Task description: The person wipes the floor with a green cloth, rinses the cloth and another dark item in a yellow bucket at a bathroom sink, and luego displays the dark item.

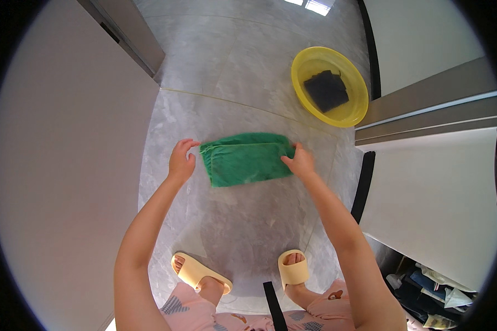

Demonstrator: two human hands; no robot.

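A green cloth (246, 163) lies folded over on the grey tiled floor, its long side running across in front of me. My right hand (302, 160) grips its right end between thumb and fingers. At the upper left corner of the cloth is my left hand (183, 159), thumb and fingers apart and nothing in the palm. Its fingertips come right up to the cloth's edge; whether they touch it I cannot tell.
A yellow plastic basin (299, 93) with water and a dark cloth (326, 90) stands at the upper right, near the door frame (422, 99). White panels flank both sides. My feet wear yellow slippers (295, 273). Clothes (430, 289) fill an opening at lower right.
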